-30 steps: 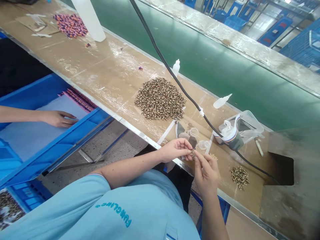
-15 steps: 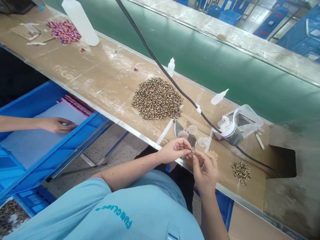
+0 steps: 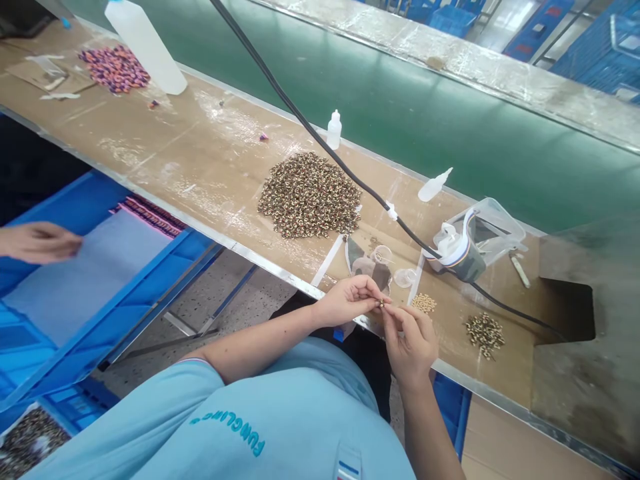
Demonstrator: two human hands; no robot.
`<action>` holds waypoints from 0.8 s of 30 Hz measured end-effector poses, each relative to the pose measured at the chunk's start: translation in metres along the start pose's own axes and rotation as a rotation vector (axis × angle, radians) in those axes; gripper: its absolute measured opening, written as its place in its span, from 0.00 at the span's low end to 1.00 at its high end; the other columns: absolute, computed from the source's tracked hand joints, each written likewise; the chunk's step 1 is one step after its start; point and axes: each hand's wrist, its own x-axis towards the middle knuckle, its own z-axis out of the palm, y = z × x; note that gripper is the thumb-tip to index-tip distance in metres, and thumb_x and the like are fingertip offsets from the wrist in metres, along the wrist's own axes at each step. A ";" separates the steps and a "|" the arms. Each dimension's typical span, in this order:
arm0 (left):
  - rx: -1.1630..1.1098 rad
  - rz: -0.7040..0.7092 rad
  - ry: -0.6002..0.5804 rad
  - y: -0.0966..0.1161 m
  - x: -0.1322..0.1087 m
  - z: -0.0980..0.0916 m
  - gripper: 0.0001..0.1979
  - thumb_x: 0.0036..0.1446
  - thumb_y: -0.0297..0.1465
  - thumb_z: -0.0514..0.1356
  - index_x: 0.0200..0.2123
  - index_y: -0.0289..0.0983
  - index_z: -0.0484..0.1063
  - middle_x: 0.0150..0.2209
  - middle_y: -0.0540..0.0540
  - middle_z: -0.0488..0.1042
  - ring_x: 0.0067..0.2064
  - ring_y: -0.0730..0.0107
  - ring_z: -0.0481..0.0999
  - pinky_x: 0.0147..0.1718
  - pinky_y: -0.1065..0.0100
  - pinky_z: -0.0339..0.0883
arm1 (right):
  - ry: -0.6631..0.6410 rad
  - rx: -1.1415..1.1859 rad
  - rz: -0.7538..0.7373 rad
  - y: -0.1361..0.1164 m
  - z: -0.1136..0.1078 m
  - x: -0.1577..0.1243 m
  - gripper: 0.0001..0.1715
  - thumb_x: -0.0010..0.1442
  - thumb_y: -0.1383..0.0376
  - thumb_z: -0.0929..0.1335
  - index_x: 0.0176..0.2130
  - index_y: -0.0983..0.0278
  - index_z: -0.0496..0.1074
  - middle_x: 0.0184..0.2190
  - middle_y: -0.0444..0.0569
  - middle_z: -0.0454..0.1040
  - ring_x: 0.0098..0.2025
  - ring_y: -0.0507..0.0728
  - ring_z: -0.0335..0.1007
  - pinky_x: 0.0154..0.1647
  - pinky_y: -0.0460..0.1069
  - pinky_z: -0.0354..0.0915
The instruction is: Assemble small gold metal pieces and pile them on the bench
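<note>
My left hand (image 3: 353, 301) pinches a tiny brown-and-gold piece (image 3: 382, 304) between thumb and fingertips, over the table's front edge. Meeting it from the right, my right hand (image 3: 413, 340) has its thumb and forefinger closed at the same piece; whether it grips a second part is too small to tell. Just behind the hands lie a clear round lid (image 3: 405, 277) and a grey-brown cloth-like patch (image 3: 381, 276). Small beige beads (image 3: 424, 303) sit beside my right hand. A large heap of brown-and-gold pieces (image 3: 310, 195) lies further back, and a smaller pile (image 3: 485, 335) lies to the right.
A black cable (image 3: 300, 117) crosses above the table. Two small white dropper bottles (image 3: 334, 131) and a clear plastic tub (image 3: 495, 230) are along the back. At left are a big white bottle (image 3: 147, 50), pink-purple pieces (image 3: 115, 68), and a co-worker's hand (image 3: 43, 242) over a blue crate (image 3: 150, 283).
The co-worker's hand has moved left, away from the striped stack in the crate. My hands stay together at the small piece, with only slight finger movement. The view has shifted a little.
</note>
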 end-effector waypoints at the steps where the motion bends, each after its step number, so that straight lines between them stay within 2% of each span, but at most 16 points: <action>1: 0.008 -0.001 0.001 0.000 0.000 0.000 0.15 0.47 0.37 0.65 0.30 0.33 0.65 0.35 0.43 0.77 0.36 0.72 0.77 0.39 0.67 0.69 | 0.000 -0.001 0.005 0.000 0.000 0.001 0.07 0.56 0.69 0.69 0.38 0.61 0.72 0.33 0.47 0.72 0.35 0.51 0.70 0.37 0.46 0.67; 6: 0.071 -0.007 -0.020 0.003 -0.002 0.002 0.13 0.49 0.35 0.64 0.32 0.33 0.66 0.34 0.44 0.76 0.36 0.73 0.77 0.39 0.68 0.70 | -0.054 0.061 0.129 -0.004 -0.001 0.003 0.03 0.58 0.67 0.66 0.34 0.63 0.71 0.32 0.47 0.71 0.33 0.50 0.69 0.33 0.46 0.66; 9: 0.130 -0.008 -0.032 0.006 -0.003 0.005 0.11 0.50 0.31 0.63 0.35 0.33 0.68 0.35 0.44 0.76 0.39 0.72 0.76 0.41 0.69 0.69 | -0.110 0.096 0.260 -0.001 -0.007 0.002 0.07 0.59 0.64 0.65 0.32 0.63 0.72 0.31 0.46 0.71 0.28 0.49 0.66 0.29 0.45 0.64; 13: 0.160 -0.061 -0.008 0.008 -0.003 0.006 0.09 0.51 0.29 0.62 0.35 0.32 0.68 0.34 0.44 0.76 0.37 0.72 0.76 0.40 0.69 0.70 | -0.076 -0.031 0.419 0.022 -0.024 -0.005 0.13 0.59 0.57 0.64 0.30 0.63 0.72 0.27 0.46 0.71 0.28 0.51 0.65 0.31 0.46 0.62; 16: 0.176 -0.078 -0.008 0.007 -0.003 0.005 0.08 0.52 0.29 0.61 0.34 0.32 0.68 0.33 0.44 0.76 0.36 0.73 0.76 0.39 0.69 0.71 | -0.021 -0.166 0.591 0.045 -0.040 -0.013 0.19 0.56 0.51 0.64 0.27 0.64 0.72 0.24 0.46 0.70 0.27 0.52 0.63 0.32 0.48 0.60; 20: 0.194 -0.062 -0.004 0.004 -0.002 0.003 0.08 0.52 0.31 0.61 0.34 0.32 0.68 0.33 0.45 0.76 0.36 0.73 0.76 0.38 0.69 0.71 | 0.011 -0.233 0.815 0.067 -0.054 -0.022 0.25 0.51 0.45 0.64 0.27 0.64 0.73 0.26 0.48 0.71 0.28 0.54 0.64 0.35 0.49 0.60; 22: 0.208 -0.058 0.001 0.003 -0.002 0.003 0.08 0.52 0.32 0.61 0.34 0.32 0.68 0.33 0.45 0.76 0.36 0.72 0.76 0.38 0.68 0.71 | 0.021 -0.274 0.849 0.070 -0.058 -0.023 0.26 0.51 0.45 0.63 0.28 0.63 0.73 0.26 0.49 0.72 0.29 0.54 0.65 0.35 0.49 0.60; 24: 0.224 -0.057 0.001 0.003 -0.002 0.003 0.09 0.52 0.33 0.61 0.34 0.33 0.68 0.33 0.44 0.76 0.36 0.72 0.76 0.38 0.68 0.71 | 0.039 -0.341 0.804 0.069 -0.059 -0.022 0.25 0.53 0.46 0.62 0.28 0.63 0.74 0.26 0.49 0.72 0.30 0.55 0.65 0.35 0.49 0.60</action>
